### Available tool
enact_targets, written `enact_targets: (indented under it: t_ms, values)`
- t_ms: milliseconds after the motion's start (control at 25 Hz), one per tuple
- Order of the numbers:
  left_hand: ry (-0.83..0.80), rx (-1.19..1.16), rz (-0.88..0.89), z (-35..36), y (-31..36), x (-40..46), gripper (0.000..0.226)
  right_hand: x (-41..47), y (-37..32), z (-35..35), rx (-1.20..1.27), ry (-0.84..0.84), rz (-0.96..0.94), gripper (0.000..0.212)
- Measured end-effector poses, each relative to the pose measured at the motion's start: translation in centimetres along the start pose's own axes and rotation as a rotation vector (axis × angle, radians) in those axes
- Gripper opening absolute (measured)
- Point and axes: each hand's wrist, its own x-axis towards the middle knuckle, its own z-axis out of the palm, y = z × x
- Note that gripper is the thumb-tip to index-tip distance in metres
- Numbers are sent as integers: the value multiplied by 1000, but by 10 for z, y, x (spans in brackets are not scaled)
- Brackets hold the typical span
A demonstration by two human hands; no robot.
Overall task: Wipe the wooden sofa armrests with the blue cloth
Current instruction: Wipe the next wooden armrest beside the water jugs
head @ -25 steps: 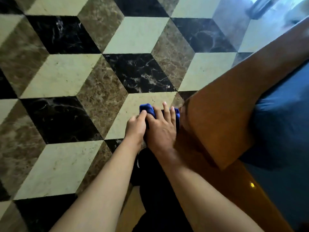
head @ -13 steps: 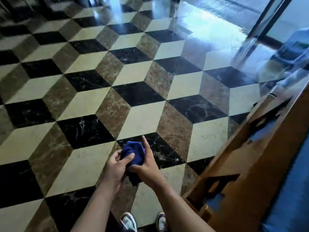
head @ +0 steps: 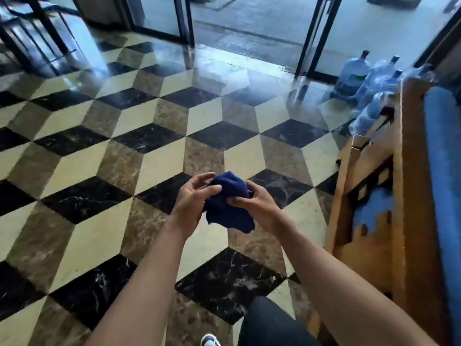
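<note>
Nearest, a dark trouser leg (head: 269,323) and a shoe toe (head: 210,340) are seen at the bottom edge. Both forearms are stretched out over the cube-patterned floor (head: 99,236). A bunched blue cloth (head: 228,206) is held in the air between the hands, well clear of the floor: it is pinched by the left hand (head: 193,198) between thumb and curled fingers, and gripped from the right by the right hand (head: 259,206), fingers closed on its folds. To the right, apart from the cloth, the wooden sofa armrest (head: 409,196) with a blue cushion (head: 441,151) is noted. Farther off, water bottles (head: 354,71) and glass doors (head: 252,18) are blurred.
</note>
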Motion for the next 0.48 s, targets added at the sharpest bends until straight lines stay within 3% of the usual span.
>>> enact_targets:
  t_ms: [160, 360, 480]
  values:
    - [-196, -139, -182, 49, 18, 102, 55, 66, -49, -65, 134, 140, -87, 32]
    - [-435, -103, -375, 166, 24, 256, 43, 177, -88, -187, 215, 274, -110, 30]
    - [-514, -136, -461, 233, 35, 347, 53, 244, -113, -271, 304, 317, -98, 31]
